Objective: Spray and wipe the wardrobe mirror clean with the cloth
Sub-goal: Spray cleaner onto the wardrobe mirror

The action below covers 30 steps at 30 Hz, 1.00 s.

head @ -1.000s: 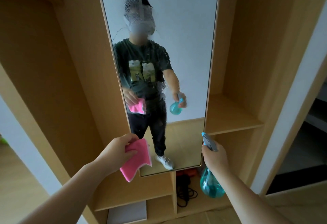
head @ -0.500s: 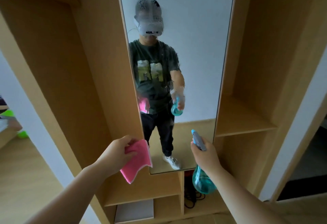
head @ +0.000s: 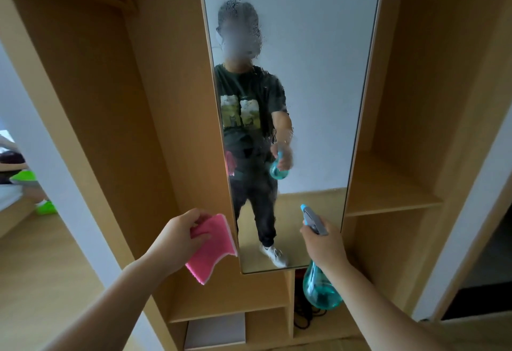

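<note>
Below the mirror (head: 318, 73), black cables (head: 302, 320) behind bottle (head: 321, 292).

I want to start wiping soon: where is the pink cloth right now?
Head view, lower left of centre: the left hand grips the pink cloth just beside the lower left edge of the mirror, opposite the spray bottle in the right hand.
</note>
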Tool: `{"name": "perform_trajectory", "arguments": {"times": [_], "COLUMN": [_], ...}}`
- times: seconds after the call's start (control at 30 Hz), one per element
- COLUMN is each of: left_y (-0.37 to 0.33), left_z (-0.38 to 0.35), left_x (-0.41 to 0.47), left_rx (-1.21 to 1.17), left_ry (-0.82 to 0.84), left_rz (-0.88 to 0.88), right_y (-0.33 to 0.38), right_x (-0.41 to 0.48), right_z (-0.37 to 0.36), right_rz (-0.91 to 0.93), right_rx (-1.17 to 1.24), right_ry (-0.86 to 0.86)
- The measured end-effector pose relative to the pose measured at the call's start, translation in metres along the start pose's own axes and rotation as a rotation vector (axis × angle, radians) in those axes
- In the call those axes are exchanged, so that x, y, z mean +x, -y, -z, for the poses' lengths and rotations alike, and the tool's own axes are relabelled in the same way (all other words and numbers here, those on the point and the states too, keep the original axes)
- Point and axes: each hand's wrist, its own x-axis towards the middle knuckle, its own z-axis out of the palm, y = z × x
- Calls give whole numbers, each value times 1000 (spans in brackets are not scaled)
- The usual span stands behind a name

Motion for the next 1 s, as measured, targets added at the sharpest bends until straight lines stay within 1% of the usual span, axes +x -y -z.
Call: {"name": "perform_trajectory", "arguments": {"times": [0.13,0.33,0.5,0.67,0.77,0.83,0.9,1.0], "left_y": [5,19,34,49,56,61,67,75], "left_z": [5,9,5,2,3,5,6,5], "left_x": [-3,-16,-24,-27,-25,-24,-24,-27], "left_rx": [-15,-41,-96,-150,-199,-222,-252,-323], "left_ry": [-37,-101,-141,-168,-167,-168,-176,-191], "left_rz": [26,85,140,171,177,164,161,175], "right_y": [5,10,9,12,13,11,5,-7], "right_x": [-6,-15,-17,-21,-24,-28,-33,-38], "right_z": [-10,-40,-59,-68,-70,-73,-76,-82], "right_rz": [12,26,22,21,-1,-25,-54,-89], "right_rx": [37,23,-9,-62,-19,24,22,11], "right_ry": [126,222,198,117,81,100,131,133]}}
